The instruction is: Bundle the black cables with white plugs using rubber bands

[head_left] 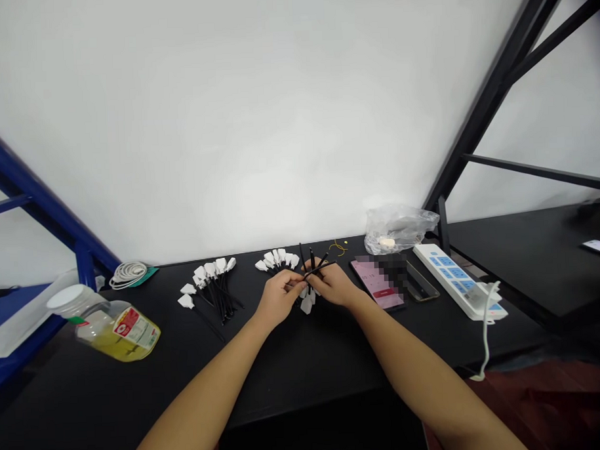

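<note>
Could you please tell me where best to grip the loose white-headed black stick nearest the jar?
Probably its mid-stem, pinched from above on the near-left side: the thin stem lies apart from the bunch beyond, while its white head sits close beside another.

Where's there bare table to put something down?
Bare table lies between the left forearm and right forearm, and between the jar and left forearm. It's crowded where the left hand and right hand hold white-ended black sticks, with more piled to the left, and on the right: phone, power strip, plastic bag.
</note>
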`<state>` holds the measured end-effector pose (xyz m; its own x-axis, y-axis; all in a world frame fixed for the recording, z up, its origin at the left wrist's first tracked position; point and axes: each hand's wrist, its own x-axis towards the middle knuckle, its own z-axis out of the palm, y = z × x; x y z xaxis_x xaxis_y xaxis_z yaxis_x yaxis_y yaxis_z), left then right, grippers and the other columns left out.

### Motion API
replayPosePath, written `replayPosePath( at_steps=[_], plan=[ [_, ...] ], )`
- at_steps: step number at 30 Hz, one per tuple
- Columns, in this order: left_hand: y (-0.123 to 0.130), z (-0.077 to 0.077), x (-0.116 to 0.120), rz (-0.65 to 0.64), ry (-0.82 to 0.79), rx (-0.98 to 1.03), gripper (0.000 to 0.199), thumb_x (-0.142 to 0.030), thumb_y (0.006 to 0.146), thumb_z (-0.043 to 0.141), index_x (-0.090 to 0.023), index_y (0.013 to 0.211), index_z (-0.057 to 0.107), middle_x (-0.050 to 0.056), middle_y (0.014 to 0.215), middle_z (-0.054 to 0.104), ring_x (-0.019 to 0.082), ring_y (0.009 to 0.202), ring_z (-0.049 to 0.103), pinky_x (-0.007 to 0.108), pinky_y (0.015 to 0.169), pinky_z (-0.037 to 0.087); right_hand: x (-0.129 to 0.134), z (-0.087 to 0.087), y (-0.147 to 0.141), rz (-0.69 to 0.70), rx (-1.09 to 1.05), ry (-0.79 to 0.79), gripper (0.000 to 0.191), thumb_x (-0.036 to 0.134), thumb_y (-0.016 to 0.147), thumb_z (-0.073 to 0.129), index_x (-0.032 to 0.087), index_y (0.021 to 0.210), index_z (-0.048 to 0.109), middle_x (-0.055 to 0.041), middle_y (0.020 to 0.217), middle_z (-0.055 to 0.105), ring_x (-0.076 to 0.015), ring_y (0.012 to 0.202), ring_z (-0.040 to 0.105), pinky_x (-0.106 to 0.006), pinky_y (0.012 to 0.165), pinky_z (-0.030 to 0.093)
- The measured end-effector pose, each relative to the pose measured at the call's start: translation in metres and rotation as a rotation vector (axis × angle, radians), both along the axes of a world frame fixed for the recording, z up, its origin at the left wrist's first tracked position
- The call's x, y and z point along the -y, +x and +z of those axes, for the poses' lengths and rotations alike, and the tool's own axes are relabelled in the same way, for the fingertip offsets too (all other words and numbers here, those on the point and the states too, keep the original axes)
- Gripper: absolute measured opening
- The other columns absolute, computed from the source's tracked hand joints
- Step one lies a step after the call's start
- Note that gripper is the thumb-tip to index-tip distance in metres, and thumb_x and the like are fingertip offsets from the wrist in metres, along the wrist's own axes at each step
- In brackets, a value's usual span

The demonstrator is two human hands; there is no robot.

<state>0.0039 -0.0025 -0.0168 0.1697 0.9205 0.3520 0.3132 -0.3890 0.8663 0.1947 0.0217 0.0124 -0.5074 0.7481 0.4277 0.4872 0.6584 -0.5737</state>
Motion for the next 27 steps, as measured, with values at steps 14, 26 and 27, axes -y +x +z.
replayPosePath(
  at_steps=[14, 26, 27],
  plan=[
    [-0.012, 0.008, 0.001, -0.051, 0.135, -0.237, 0.02, -0.034, 0.097, 0.053, -0.019, 0.087, 0.06, 0.0, 0.081, 0.059, 0.014, 0.074, 0.054, 0.026, 0.07, 0.043, -0.001, -0.006, 0.001, 0.021, 0.043, 0.053, 0.026, 0.034, 0.096, 0.052, 0.019, 0.076, 0.057, -0.0007, 0.067, 0.06, -0.0131, 0.061, 0.053, -0.024, 0.061, 0.037],
    [-0.016, 0.008, -0.001, -0.187, 0.098, -0.483, 0.021, -0.036, 0.095, 0.056, -0.019, 0.087, 0.066, 0.002, 0.083, 0.064, 0.015, 0.074, 0.059, 0.027, 0.07, 0.046, 0.006, 0.002, -0.003, 0.026, 0.086, 0.058, 0.017, 0.032, 0.096, 0.053, 0.021, 0.083, 0.055, 0.0003, 0.069, 0.061, -0.0139, 0.062, 0.054, -0.023, 0.06, 0.034],
    [-0.021, 0.009, -0.002, -0.189, 0.108, -0.508, 0.021, -0.037, 0.096, 0.055, -0.02, 0.093, 0.068, 0.003, 0.089, 0.066, 0.016, 0.08, 0.061, 0.028, 0.075, 0.048, 0.005, 0.002, -0.002, 0.0, 0.094, 0.063, 0.017, 0.032, 0.096, 0.052, 0.021, 0.083, 0.055, 0.0002, 0.069, 0.061, -0.0141, 0.062, 0.055, -0.023, 0.061, 0.034]
  ],
)
